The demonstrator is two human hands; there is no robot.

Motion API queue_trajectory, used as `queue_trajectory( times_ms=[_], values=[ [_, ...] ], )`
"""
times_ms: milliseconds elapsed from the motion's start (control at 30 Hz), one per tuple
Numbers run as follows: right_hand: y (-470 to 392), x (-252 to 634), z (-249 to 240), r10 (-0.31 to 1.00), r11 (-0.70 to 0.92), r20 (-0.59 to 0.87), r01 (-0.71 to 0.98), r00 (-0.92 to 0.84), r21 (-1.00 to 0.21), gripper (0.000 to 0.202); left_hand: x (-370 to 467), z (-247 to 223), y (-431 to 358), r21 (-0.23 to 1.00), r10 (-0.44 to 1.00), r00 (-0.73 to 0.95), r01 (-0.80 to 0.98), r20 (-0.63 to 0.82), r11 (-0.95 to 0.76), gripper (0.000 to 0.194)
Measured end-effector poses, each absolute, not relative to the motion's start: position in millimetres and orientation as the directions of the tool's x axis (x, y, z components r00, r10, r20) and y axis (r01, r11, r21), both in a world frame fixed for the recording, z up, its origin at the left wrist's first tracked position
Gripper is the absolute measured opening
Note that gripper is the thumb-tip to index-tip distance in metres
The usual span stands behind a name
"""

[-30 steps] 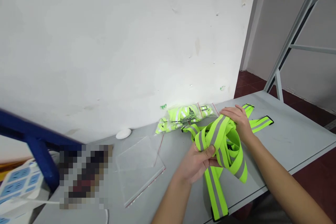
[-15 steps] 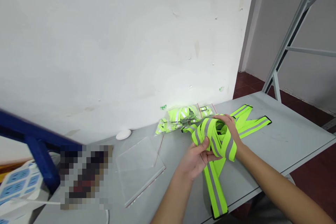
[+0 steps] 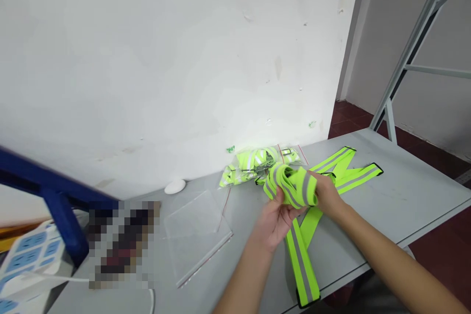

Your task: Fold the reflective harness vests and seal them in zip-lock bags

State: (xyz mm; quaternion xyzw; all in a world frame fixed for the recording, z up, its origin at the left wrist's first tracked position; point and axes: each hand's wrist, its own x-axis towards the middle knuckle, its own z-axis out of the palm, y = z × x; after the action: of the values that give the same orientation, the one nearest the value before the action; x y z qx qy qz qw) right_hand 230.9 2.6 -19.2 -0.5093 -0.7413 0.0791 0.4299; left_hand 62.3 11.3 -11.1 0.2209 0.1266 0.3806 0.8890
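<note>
A bundle of coiled neon-yellow strap (image 3: pixel 290 186) with a grey stripe is held above the table between both hands. My left hand (image 3: pixel 276 221) grips its lower left side, thumb on the front. Round its right side is my right hand (image 3: pixel 326 195), its fingers mostly hidden behind the coil. Below and behind lie more flat yellow straps (image 3: pixel 303 260) with black end buckles, spreading to the right and toward the front edge. Against the wall sit clear bags (image 3: pixel 253 162) packed with similar yellow straps.
Flat clear zip bags (image 3: pixel 196 235) lie on the grey table (image 3: pixel 349 225) left of my hands. Near the wall is a white oval object (image 3: pixel 175 186). Farther left are a blue metal frame (image 3: pixel 61 216), a power strip (image 3: pixel 33 260) and a blurred-out item. A metal frame (image 3: pixel 406 61) stands at right.
The coil has become tighter and more compact, and its hanging loop at the right has been drawn in. My right hand has shifted slightly down, round the coil's right side.
</note>
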Motion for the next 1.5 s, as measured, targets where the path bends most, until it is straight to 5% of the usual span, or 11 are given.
queue_trajectory(
  times_ms=[167,300,633,867,1100,1267,1400,1500],
  values=[
    [0,225,-19,0.879,0.383,0.467,0.735,-0.102,-0.560,0.057,55,-17,21,0.438,0.742,0.664,-0.644,-0.087,0.627,0.016],
    [-6,236,2,0.836,0.519,0.518,0.571,-0.184,-0.635,0.070,54,-13,19,0.508,0.768,0.629,-0.624,-0.125,0.593,0.021],
    [-13,247,29,0.731,0.641,0.677,0.434,-0.090,-0.634,0.019,56,0,13,0.668,0.801,0.577,-0.534,-0.159,0.518,0.031],
    [-10,268,42,0.825,0.556,0.471,0.298,-0.312,-0.776,0.017,57,7,10,0.783,0.821,0.549,-0.439,-0.154,0.441,0.037],
    [0,267,54,0.938,0.331,0.275,0.306,-0.213,-0.893,0.027,61,5,6,0.795,0.810,0.559,-0.402,-0.178,0.453,0.038],
    [-6,270,48,0.869,0.492,0.419,0.373,-0.263,-0.786,0.018,63,0,11,0.682,0.811,0.516,-0.491,-0.274,0.542,0.031],
    [-20,265,29,0.815,0.569,0.531,0.497,-0.234,-0.655,0.046,65,-1,16,0.620,0.812,0.452,-0.530,-0.370,0.578,0.024],
    [-19,257,17,0.766,0.600,0.600,0.592,-0.232,-0.538,0.049,66,0,15,0.644,0.822,0.439,-0.520,-0.362,0.561,0.023]
  ],
)
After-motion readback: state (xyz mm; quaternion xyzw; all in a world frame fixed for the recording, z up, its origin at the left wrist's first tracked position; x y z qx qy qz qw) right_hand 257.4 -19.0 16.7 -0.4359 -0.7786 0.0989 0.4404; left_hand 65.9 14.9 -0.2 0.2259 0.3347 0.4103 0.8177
